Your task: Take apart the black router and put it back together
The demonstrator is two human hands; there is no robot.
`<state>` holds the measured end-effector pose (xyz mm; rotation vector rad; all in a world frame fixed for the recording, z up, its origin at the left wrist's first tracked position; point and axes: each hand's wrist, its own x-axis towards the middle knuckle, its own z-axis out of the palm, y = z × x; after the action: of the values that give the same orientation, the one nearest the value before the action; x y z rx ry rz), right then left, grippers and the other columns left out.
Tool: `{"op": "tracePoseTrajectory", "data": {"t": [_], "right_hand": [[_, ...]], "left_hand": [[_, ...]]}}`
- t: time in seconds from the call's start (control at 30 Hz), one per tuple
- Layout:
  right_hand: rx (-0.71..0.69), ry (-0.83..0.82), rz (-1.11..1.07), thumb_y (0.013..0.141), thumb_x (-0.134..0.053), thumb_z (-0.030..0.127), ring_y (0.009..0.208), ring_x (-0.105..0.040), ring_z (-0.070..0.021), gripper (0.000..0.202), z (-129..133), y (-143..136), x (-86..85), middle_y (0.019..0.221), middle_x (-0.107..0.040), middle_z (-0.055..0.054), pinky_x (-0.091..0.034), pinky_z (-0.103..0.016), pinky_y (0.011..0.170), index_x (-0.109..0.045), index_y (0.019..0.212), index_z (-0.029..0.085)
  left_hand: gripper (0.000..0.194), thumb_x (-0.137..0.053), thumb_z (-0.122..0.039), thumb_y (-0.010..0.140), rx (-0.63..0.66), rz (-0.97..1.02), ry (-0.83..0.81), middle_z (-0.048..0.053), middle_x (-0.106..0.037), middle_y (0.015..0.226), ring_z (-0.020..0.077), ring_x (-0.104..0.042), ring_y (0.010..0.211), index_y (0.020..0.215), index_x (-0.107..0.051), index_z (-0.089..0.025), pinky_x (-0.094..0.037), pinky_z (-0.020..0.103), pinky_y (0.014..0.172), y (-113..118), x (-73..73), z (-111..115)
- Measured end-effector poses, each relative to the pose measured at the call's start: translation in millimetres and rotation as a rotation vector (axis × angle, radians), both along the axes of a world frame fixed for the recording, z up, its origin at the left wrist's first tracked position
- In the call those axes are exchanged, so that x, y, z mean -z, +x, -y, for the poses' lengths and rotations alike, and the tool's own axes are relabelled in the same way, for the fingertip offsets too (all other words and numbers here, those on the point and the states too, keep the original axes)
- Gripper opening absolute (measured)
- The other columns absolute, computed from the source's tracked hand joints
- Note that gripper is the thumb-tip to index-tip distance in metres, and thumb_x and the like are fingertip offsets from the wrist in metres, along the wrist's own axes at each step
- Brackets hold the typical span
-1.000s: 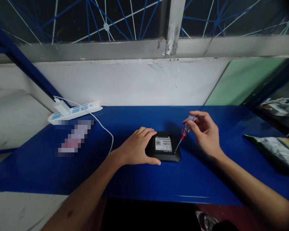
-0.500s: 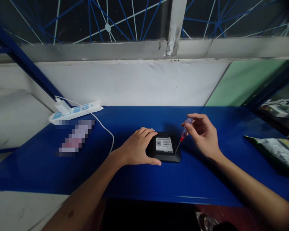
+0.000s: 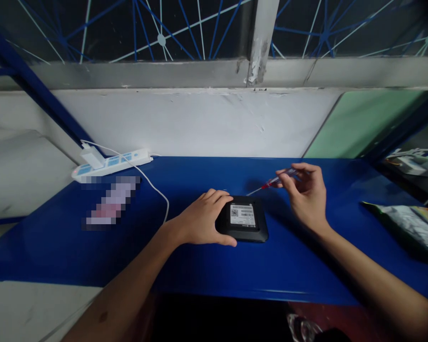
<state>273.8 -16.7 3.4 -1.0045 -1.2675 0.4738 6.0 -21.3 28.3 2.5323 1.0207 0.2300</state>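
Note:
A flat black box-shaped device (image 3: 248, 232) with a white printed label lies on the blue table. My left hand (image 3: 209, 216) grips its left side, fingers along the far edge and thumb at the near edge. Between the thumb and fingers of my right hand (image 3: 305, 192) is a screwdriver (image 3: 271, 182) with a clear purplish handle and a red collar. The shaft slants down to the left, its tip near the device's far edge; I cannot tell whether it touches. A tiny pale item, too small to identify, sits just beyond the device.
On the left, a white power strip (image 3: 124, 164) holds a plugged-in charger (image 3: 92, 156), whose white cable (image 3: 151, 185) runs toward my left forearm. A blurred-out flat object (image 3: 114, 202) lies below the strip. At the right is a shiny snack-like packet (image 3: 410, 228). A wall stands behind the table (image 3: 217, 270).
The screwdriver has lifted off the label's right side and tilted from steep to nearly flat, its tip now toward the far edge. My left hand has stayed on the device.

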Motion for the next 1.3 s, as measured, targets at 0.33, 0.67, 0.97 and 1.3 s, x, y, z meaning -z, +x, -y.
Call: {"op": "tracePoseTrajectory", "data": {"t": [0.33,0.67,0.97,1.3], "right_hand": [[-0.092,-0.131,-0.021,0.080,-0.076,0.038,0.077,-0.076,-0.0186,0.034,-12.6,-12.6,16.0,0.101,-0.075,-0.005,-0.066,-0.037,0.075,-0.050,0.097,0.026],[-0.107,-0.189,0.050,0.082,-0.075,0.039,0.085,-0.077,-0.0208,0.032,-16.3,-16.8,20.6,0.104,-0.076,-0.006,-0.066,-0.040,0.081,-0.050,0.098,0.026],[-0.164,-0.213,0.061,0.082,-0.074,0.037,0.099,-0.075,-0.0235,0.031,-16.9,-20.6,20.0,0.106,-0.075,-0.005,-0.064,-0.040,0.085,-0.049,0.097,0.027],[-0.166,-0.170,-0.076,0.080,-0.076,0.034,0.091,-0.076,-0.0207,0.032,-18.7,-17.4,13.6,0.101,-0.075,-0.003,-0.064,-0.038,0.082,-0.050,0.096,0.026]], "left_hand": [[0.105,-0.076,-0.073,0.061,0.002,-0.016,-0.040,0.015,-0.046,0.146,0.0379,-0.041,0.136,0.145,-0.042,-0.021,-0.037,0.053,0.112,-2.6,-4.0,4.8],[0.101,-0.077,-0.067,0.061,-0.001,-0.012,-0.020,0.014,-0.046,0.147,0.0393,-0.043,0.135,0.143,-0.043,-0.021,-0.036,0.054,0.112,-1.1,-0.7,4.7],[0.098,-0.079,-0.061,0.061,-0.002,-0.016,0.005,0.016,-0.046,0.146,0.0382,-0.043,0.135,0.142,-0.042,-0.018,-0.038,0.052,0.113,9.8,2.9,8.3],[0.101,-0.083,-0.062,0.060,-0.015,0.008,-0.037,0.016,-0.044,0.148,0.0385,-0.042,0.137,0.142,-0.042,-0.020,-0.036,0.055,0.115,8.3,4.7,5.5]]}}
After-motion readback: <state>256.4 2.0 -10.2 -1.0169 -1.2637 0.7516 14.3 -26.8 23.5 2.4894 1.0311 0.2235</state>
